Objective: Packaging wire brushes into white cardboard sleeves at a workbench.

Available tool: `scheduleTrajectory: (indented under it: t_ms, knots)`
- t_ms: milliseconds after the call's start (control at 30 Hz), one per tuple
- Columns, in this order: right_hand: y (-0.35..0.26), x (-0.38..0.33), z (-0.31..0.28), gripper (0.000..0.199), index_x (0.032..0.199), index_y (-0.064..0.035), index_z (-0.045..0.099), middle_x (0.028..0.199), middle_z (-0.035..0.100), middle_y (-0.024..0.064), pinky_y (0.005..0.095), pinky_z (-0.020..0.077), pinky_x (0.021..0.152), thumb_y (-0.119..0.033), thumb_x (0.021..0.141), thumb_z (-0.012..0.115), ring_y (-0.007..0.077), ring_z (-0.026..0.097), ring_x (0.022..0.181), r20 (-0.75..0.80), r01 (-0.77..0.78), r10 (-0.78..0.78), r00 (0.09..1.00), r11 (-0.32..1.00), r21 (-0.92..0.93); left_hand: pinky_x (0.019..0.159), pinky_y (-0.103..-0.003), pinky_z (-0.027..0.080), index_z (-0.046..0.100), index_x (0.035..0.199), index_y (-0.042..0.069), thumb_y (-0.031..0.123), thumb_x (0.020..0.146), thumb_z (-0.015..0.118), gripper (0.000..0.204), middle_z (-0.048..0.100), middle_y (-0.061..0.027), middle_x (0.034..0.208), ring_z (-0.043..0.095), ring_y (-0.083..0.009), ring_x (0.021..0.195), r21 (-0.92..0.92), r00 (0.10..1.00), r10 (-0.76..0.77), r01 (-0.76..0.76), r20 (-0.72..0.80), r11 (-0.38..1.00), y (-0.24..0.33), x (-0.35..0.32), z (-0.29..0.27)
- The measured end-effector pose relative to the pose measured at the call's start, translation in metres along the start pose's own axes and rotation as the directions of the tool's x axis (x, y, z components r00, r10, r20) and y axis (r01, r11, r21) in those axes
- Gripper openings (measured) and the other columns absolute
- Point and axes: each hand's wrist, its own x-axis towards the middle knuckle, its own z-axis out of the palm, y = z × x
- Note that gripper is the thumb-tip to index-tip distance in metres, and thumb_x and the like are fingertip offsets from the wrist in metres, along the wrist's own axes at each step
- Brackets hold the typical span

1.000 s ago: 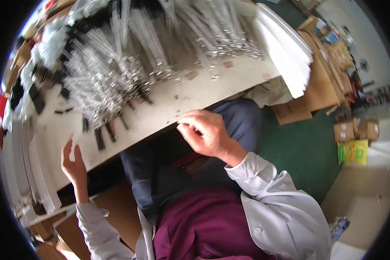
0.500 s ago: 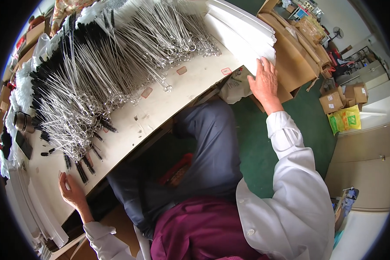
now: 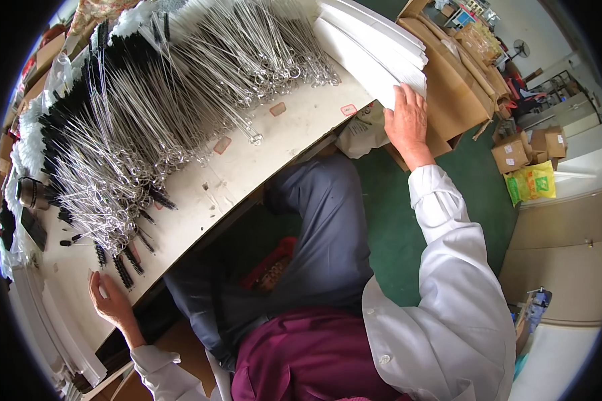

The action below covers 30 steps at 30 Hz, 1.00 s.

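Loosely curled, with the fingers apart and nothing in them, my left hand rests at the near left edge of the table. It is nearest to some short black bristle brushes lying there. My right hand is stretched out at the far right, its fingers lying on the near end of a stack of white sheets. Beyond both hands, a wide heap of wire-handled brushes covers the table, with looped metal ends toward me and black or white bristles at the far side.
The pale table slants up to the right. Behind the sheets stands an open cardboard box. A dark cylindrical cup sits at the left, near long white strips. Further right are small cartons and a yellow bag.
My left hand has shifted very slightly down, and my right hand slightly up along the sheets' end. The view has tilted a little; the brushes lie as before.
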Motion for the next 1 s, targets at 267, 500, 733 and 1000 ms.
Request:
scheduleTrajectory:
  t_ms: [267, 500, 733, 1000]
  knots:
    - [-0.004, 0.008, -0.017, 0.059, 0.137, -0.0008, 0.055, 0.142, 0.052, 0.0182, 0.05, 0.0378, 0.112, -0.01, 0.083, 0.077, 0.0386, 0.049, 0.131, -0.017, -0.045, 0.044, 0.999, 0.999, -0.03, 0.098, -0.038, 0.053, 0.071, 0.12, 0.0, 0.013, 0.098, 0.067, 0.026, 0.069, -0.0172, 0.13, 0.068, -0.0289, 0.111, -0.015, 1.0, 0.019, -0.019, -0.019, 1.0, -0.005, -0.002, 0.004]
    - [-0.002, 0.018, -0.032, 0.056, 0.133, 0.0007, 0.059, 0.137, 0.058, 0.0202, 0.0464, 0.0438, 0.111, -0.006, 0.081, 0.08, 0.0379, 0.055, 0.128, -0.263, -0.067, 0.205, 0.943, 0.889, 0.454, 0.097, -0.037, 0.054, 0.072, 0.121, 0.002, 0.014, 0.098, 0.067, 0.027, 0.075, -0.0132, 0.118, 0.072, -0.0275, 0.107, -0.087, 0.993, -0.083, 0.076, -0.08, 0.993, 0.0, 0.0, -0.005]
    - [-0.123, -0.009, -0.133, 0.057, 0.133, -0.0006, 0.064, 0.14, 0.063, 0.0136, 0.0372, 0.0497, 0.106, -0.008, 0.08, 0.084, 0.0218, 0.062, 0.125, 0.032, -0.004, -0.075, 0.997, 0.349, 0.937, 0.099, -0.044, 0.053, 0.07, 0.112, -0.002, 0.002, 0.088, 0.072, 0.024, 0.073, -0.0188, 0.116, 0.07, -0.0369, 0.108, -0.101, 0.919, 0.39, -0.394, -0.059, 0.914, 0.156, -0.016, -0.089]
    - [-0.228, -0.054, -0.144, 0.061, 0.13, 0.0005, 0.063, 0.135, 0.061, 0.0154, 0.0445, 0.0487, 0.107, -0.007, 0.073, 0.085, 0.0354, 0.058, 0.125, -0.066, 0.268, -0.686, 0.725, 0.192, 0.944, 0.114, -0.06, 0.037, 0.057, 0.134, -0.004, 0.018, 0.072, 0.085, 0.072, 0.05, -0.0263, 0.147, 0.05, -0.0442, 0.133, -0.344, 0.571, 0.712, -0.626, 0.409, 0.7, 0.266, -0.041, -0.083]
